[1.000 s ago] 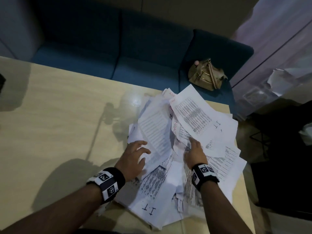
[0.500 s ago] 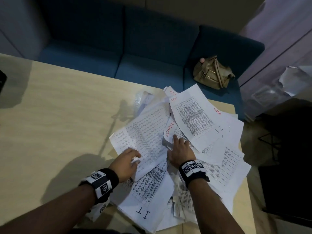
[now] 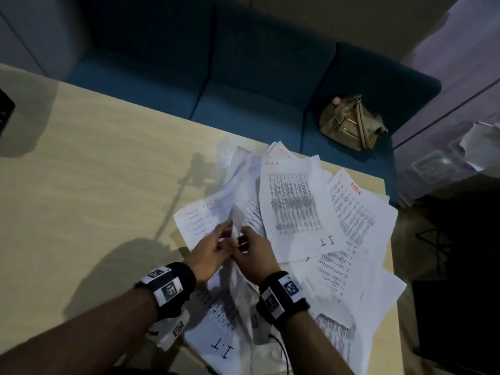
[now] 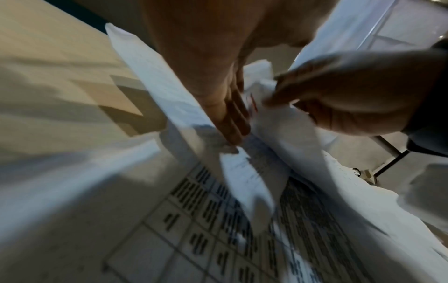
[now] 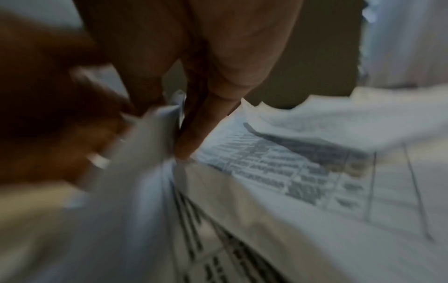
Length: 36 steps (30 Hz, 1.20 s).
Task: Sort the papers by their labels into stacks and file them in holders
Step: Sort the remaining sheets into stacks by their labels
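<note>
A loose pile of printed papers (image 3: 351,239) covers the right part of the wooden table (image 3: 94,185). Some sheets carry a red ADMIN label (image 3: 355,188), others a black I.T label (image 3: 327,240). My left hand (image 3: 213,247) and right hand (image 3: 254,253) meet over the pile's near left side. Between them they pinch one sheet (image 3: 236,220), raised on edge and curled; its label is hidden. In the left wrist view my left fingers (image 4: 230,114) lie along that sheet (image 4: 278,134) while the right hand (image 4: 339,95) pinches its fold. The right wrist view is blurred; my right fingers (image 5: 201,124) press the sheet (image 5: 150,143).
A tan handbag (image 3: 351,123) lies on the blue sofa (image 3: 216,90) behind the table. A dark object (image 3: 5,112) sits at the table's far left edge. Bare tabletop stretches left of the pile. The pile overhangs the table's right edge; a thin black cable (image 3: 278,345) runs near my right wrist.
My hands, which lay flat and apart on the pile, have come together and lifted one sheet on edge. The sheets on top have shifted.
</note>
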### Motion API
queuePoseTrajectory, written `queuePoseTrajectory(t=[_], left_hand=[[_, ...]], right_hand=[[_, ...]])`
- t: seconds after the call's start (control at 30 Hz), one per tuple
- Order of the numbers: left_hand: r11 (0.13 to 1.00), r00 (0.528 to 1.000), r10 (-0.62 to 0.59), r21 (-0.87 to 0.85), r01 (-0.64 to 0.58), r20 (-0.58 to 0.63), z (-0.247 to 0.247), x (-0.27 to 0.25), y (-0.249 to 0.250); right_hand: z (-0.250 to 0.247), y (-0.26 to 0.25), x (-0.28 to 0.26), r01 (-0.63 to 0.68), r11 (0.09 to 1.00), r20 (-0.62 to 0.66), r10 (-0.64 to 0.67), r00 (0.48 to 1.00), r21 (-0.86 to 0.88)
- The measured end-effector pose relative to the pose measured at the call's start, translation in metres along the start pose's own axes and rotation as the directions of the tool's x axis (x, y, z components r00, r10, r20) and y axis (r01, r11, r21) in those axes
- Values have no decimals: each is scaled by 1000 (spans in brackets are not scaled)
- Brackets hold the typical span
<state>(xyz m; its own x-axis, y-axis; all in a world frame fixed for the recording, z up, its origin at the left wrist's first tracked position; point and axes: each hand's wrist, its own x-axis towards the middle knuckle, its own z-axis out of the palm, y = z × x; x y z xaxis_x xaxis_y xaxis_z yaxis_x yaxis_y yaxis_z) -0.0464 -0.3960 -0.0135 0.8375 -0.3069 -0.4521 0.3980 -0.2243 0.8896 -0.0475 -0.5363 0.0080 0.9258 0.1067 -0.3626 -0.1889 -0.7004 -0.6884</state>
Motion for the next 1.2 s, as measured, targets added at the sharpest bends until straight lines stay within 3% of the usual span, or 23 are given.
queuePoseTrajectory(t=[0.07,0.1,0.17,0.2,0.23,0.3,0.37,0.47,0.6,0.67,0.7,0.77,0.83,0.87,0.93,0.97,1.1,1.2], left_hand=[[1000,997,-18,12,19,-79,1,0,0],[997,992,-49,57,56,-118,0,0,-1],[963,976,-106,223,148,-190,-5,2,-9],[942,966,-126,278,188,-227,-5,2,-13],[936,957,-135,284,208,-257,-6,3,-17],[954,946,-136,217,204,-293,-5,3,-22],[968,933,-160,134,212,-321,-5,4,-24],[971,915,-197,59,232,-353,-7,8,-26],[988,925,-155,-39,151,-346,-7,8,-15],[997,955,-71,22,81,-289,-5,7,-8],[995,962,-32,83,56,-271,-5,6,-6],[990,959,17,139,24,-284,-7,6,-9],[998,948,4,68,19,-317,-11,4,-9],[1000,945,-30,-3,31,-325,-12,4,-8],[987,939,-106,-147,60,-328,-13,2,-4],[977,932,-140,-197,76,-335,-13,1,-3],[956,941,-100,-293,1,-324,-16,-9,5],[977,949,-51,-215,-17,-310,-22,-13,0]], right_hand=[[-2,-1,2,7,979,49,-17,999,206],[-7,4,7,17,979,2,-18,1000,201],[-25,23,19,-8,1000,-218,11,976,14],[-31,34,24,-85,991,-288,51,956,-106],[-35,43,26,-179,964,-276,120,954,-199],[-28,53,27,-273,888,-101,254,962,-370],[-8,57,22,-209,846,25,254,967,-491],[12,54,7,-75,847,69,130,989,-527],[18,53,-16,68,899,132,-12,991,-432],[13,52,-22,142,943,144,-103,984,-300],[8,52,-22,130,959,88,-112,990,-251],[-9,54,-20,-25,985,-174,-5,985,-169],[-32,57,-16,-228,973,-407,216,888,20],[-42,58,-13,-282,948,-416,319,851,150],[-54,59,-11,-300,890,-333,414,847,344],[-58,58,-11,-279,884,-303,402,864,376],[-52,49,-21,-211,937,-333,300,894,280],[-32,48,-33,-317,934,-129,339,932,166]])
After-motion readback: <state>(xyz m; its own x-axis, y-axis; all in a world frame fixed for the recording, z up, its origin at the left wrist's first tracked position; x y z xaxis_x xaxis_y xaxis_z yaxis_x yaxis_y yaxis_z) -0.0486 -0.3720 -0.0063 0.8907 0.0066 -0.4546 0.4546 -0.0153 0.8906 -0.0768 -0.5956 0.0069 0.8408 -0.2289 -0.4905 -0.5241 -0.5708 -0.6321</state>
